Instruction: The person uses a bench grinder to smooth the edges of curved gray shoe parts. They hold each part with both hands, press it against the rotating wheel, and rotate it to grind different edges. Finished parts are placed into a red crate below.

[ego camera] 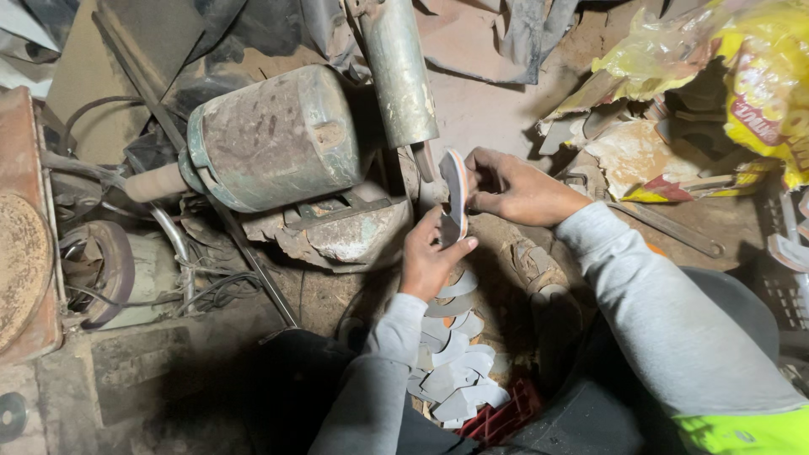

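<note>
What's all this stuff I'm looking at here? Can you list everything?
Shoe sole: one, grey with orange edge, held on edge between both hands.
Cut sole pieces: a pile, grey-white, below the hands.
Crate: one, red, under the pile.
Motor: one, rusty green-grey, upper left.
Metal cylinder: one, grey, top centre.
Plastic bags: several, yellow, upper right.
Flat metal bar: one, dark, right.
Round disc: one, brown, far left.
Left hand: one, grips the sole's lower part.
Right hand: one, grips its upper part.
</note>
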The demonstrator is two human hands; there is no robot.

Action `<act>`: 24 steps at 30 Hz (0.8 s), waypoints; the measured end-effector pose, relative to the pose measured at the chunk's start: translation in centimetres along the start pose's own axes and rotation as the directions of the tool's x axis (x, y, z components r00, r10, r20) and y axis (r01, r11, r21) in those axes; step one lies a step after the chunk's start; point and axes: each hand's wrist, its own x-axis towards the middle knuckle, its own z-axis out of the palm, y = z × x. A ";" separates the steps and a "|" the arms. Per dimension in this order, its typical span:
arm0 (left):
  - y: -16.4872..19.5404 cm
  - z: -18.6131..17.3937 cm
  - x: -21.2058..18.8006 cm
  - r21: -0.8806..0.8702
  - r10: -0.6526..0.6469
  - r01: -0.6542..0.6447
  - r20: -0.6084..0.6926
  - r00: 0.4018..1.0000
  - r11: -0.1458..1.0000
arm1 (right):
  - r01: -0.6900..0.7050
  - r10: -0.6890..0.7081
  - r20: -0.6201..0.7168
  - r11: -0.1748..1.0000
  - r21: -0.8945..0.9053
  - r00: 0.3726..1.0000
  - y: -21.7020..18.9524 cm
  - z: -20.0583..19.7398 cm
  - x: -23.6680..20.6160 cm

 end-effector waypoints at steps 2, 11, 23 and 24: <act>-0.1 -0.4 1.0 -0.214 -0.117 0.136 0.101 0.988 0.967 | 0.098 -0.098 -0.056 0.995 -0.015 0.994 0.0 0.7 0.8; -1.4 -0.9 1.8 -0.379 -0.153 0.209 0.173 0.973 0.901 | 0.215 -0.213 -0.089 0.977 0.012 0.973 0.8 1.5 2.5; -0.1 0.4 -2.5 0.555 0.396 -0.266 -0.126 0.910 0.788 | 0.027 0.061 0.254 0.944 -0.328 0.965 1.7 -1.0 -1.0; 0.8 0.2 -2.5 0.603 0.427 -0.279 -0.114 0.897 0.747 | -0.092 0.199 0.252 0.921 -0.378 0.947 1.7 -1.3 -1.1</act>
